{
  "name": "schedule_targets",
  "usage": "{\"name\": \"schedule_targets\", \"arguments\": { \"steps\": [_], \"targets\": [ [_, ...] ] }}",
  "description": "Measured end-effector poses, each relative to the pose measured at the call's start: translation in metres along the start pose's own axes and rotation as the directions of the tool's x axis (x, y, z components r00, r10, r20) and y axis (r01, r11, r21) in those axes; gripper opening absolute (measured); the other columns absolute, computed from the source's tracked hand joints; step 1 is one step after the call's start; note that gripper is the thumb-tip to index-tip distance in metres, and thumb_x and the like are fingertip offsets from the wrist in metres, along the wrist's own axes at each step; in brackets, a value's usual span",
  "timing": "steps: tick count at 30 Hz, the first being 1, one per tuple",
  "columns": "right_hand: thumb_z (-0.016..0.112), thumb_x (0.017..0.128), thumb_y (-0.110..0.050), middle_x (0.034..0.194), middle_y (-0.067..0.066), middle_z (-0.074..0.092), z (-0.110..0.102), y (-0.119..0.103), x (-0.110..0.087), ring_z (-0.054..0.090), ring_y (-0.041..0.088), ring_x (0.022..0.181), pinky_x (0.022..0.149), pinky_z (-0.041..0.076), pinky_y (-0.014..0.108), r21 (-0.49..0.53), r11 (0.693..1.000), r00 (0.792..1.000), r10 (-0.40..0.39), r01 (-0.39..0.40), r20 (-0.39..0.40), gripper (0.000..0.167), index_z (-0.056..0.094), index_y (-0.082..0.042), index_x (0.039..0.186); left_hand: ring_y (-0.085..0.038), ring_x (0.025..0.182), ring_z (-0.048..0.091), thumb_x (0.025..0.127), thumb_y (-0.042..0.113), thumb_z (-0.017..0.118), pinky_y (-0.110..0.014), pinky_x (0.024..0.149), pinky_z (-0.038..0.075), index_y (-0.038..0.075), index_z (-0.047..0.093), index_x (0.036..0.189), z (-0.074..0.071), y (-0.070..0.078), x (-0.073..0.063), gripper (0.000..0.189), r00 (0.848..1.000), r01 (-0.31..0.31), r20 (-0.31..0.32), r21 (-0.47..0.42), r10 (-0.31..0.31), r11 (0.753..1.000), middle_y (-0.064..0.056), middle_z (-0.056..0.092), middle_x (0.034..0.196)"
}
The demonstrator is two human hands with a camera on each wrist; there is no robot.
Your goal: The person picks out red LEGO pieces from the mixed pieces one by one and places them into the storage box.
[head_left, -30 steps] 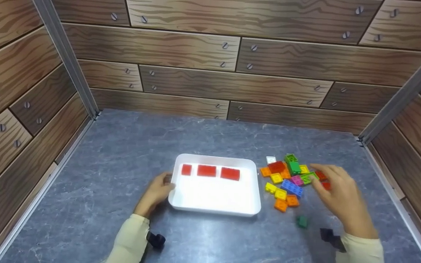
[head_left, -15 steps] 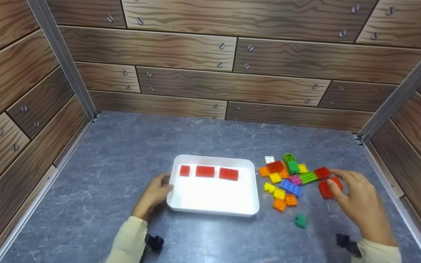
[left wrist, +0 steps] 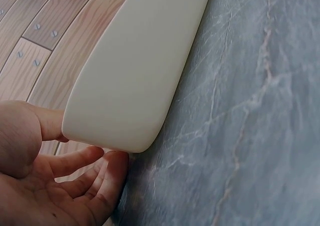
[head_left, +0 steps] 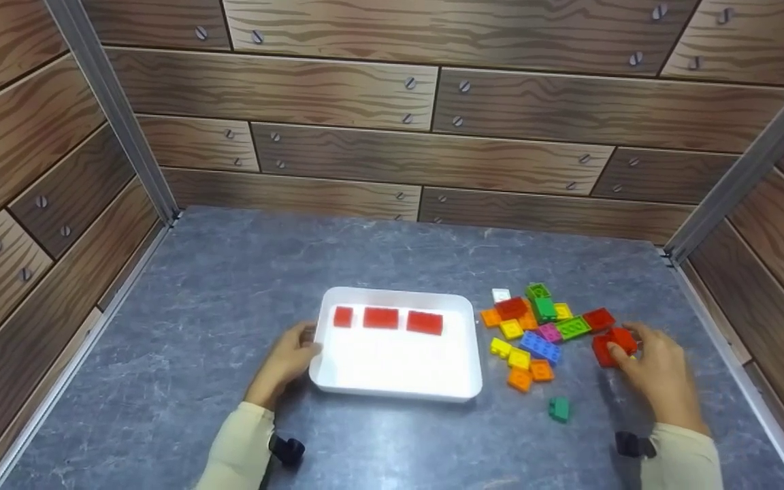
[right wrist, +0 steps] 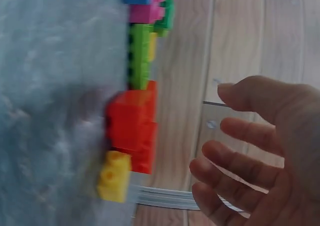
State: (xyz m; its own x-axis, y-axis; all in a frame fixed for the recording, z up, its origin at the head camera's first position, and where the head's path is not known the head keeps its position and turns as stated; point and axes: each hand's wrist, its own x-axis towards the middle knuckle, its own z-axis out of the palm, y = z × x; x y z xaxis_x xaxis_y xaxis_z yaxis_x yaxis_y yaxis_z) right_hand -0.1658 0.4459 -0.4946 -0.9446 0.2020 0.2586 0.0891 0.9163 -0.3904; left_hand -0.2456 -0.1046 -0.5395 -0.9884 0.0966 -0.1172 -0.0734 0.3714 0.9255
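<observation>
The left hand (head_left: 288, 354) grips the tray (head_left: 395, 367) as the loose-fingered, empty right hand (head_left: 661, 374) hangs beside bunched red bricks (head_left: 604, 352), where a hasty pinch could scatter the adjacent yellow brick (right wrist: 115, 177).

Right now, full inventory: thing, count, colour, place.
Table: 1, grey, underneath
Tray: 1, white, on table
Tray bricks: 3, red, row along far side
Red bricks: 3+, red, pile right of tray
Orange bricks: 3+, orange, pile
Yellow bricks: 4+, yellow, pile
Green bricks: 3, green/lime, pile
Pink brick: 1, pink, pile
Blue brick: 1, blue, pile
White brick: 1, white, pile
Stray brick: 1, dark green, apart from pile
Walls: 3, brown, left/back/right
Metal strips: 4, grey, corners/table sides
Sleeves: 2, cream, foreground
Wrist cameras: 2, black, at sleeve ends
Left grip: 1, bare, on tray's left end
Right grip: 1, bare, at pile's right end
</observation>
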Motion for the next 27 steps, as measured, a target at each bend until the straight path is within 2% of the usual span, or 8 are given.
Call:
{"name": "schedule_targets", "arguments": {
  "steps": [7, 14, 22, 27],
  "targets": [
    [0.072, 0.090, -0.015, 0.113, 0.040, 0.055, 0.016, 0.007, 0.006, 0.057, 0.055, 0.098, 0.082, 0.049, 0.069, -0.010, 1.000, 0.990, 0.002, 0.000, 0.142, 0.049, 0.056, 0.010, 0.130, -0.040, 0.111, 0.063, 0.091, -0.004, 0.057, -0.048, 0.095, 0.055, -0.013, 0.054, 0.133, -0.001, 0.000, 0.000, 0.044, 1.000, -0.029, -0.003, -0.028, 0.029, 0.999, -0.029, 0.064, 0.120],
    [0.071, 0.091, -0.009, 0.123, 0.041, 0.046, 0.020, 0.007, 0.008, 0.052, 0.058, 0.105, 0.086, 0.048, 0.071, -0.003, 0.999, 0.983, 0.045, -0.046, 0.178, 0.048, 0.053, 0.009, 0.133, -0.041, 0.111, 0.062, 0.090, -0.004, 0.057, -0.049, 0.096, 0.054, -0.015, 0.052, 0.134, -0.002, 0.001, 0.001, 0.045, 0.999, -0.040, -0.001, -0.036, 0.040, 0.999, -0.029, 0.063, 0.120],
    [0.070, 0.090, -0.005, 0.122, 0.041, 0.042, 0.022, 0.003, 0.004, 0.051, 0.059, 0.106, 0.086, 0.047, 0.073, -0.011, 0.998, 0.977, 0.067, -0.066, 0.204, 0.050, 0.051, 0.008, 0.135, -0.039, 0.110, 0.063, 0.090, -0.004, 0.058, -0.048, 0.096, 0.054, -0.014, 0.054, 0.132, -0.002, 0.001, 0.001, 0.044, 0.999, -0.048, -0.004, -0.024, 0.048, 0.999, -0.029, 0.064, 0.119],
    [0.069, 0.090, -0.005, 0.126, 0.041, 0.039, 0.022, -0.001, 0.002, 0.049, 0.056, 0.108, 0.088, 0.047, 0.071, -0.025, 0.993, 0.951, 0.115, -0.113, 0.288, 0.058, 0.045, 0.004, 0.142, -0.038, 0.112, 0.061, 0.090, -0.003, 0.059, -0.049, 0.098, 0.053, -0.015, 0.053, 0.133, -0.001, 0.000, 0.000, 0.044, 0.999, -0.035, -0.001, -0.013, 0.035, 0.999, -0.028, 0.064, 0.120]
  ]
}}
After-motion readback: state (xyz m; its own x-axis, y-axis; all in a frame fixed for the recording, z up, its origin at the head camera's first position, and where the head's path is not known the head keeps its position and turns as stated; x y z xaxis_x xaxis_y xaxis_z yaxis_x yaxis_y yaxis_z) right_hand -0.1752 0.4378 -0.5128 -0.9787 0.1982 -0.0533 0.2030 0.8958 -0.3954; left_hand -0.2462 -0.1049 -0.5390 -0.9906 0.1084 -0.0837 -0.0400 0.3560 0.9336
